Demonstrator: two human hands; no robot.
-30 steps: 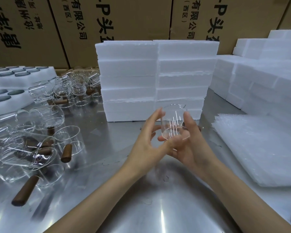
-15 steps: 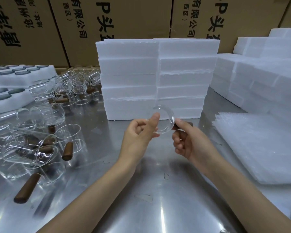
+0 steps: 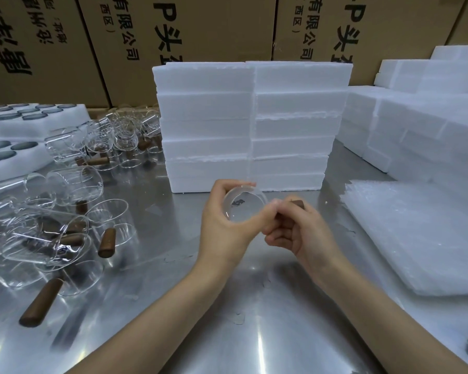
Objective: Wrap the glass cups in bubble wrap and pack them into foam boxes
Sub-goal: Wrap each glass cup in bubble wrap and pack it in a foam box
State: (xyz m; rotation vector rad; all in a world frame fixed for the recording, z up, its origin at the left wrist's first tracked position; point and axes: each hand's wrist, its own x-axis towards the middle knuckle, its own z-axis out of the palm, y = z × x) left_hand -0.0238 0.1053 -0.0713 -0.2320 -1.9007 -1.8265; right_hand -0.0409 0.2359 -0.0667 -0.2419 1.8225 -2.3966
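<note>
Glass cup point(image 3: 242, 206): you are holding it off the steel table point(image 3: 173, 306), out in front of you, with its open mouth turned toward your face. Your left hand point(image 3: 224, 225) is curling round the glass wall, thumb underneath and fingers over the far rim. Your right hand point(image 3: 295, 233) is gripping the brown wooden handle point(image 3: 297, 204), which is sticking out just right of the bowl; both hands are meeting at that joint.

Judgement: this two-handed hold is likely for looking the cup over, or for turning it to a handy orientation before wrapping; no wrap is on it yet.

Bubble wrap sheets point(image 3: 416, 233) are lying stacked to the right of your right hand, near but apart. Stacked foam boxes point(image 3: 251, 125) are standing just beyond both hands. Other handled glass cups point(image 3: 52, 225) are lying on their sides well left of your left hand, with foam trays point(image 3: 16, 147) beyond them.
</note>
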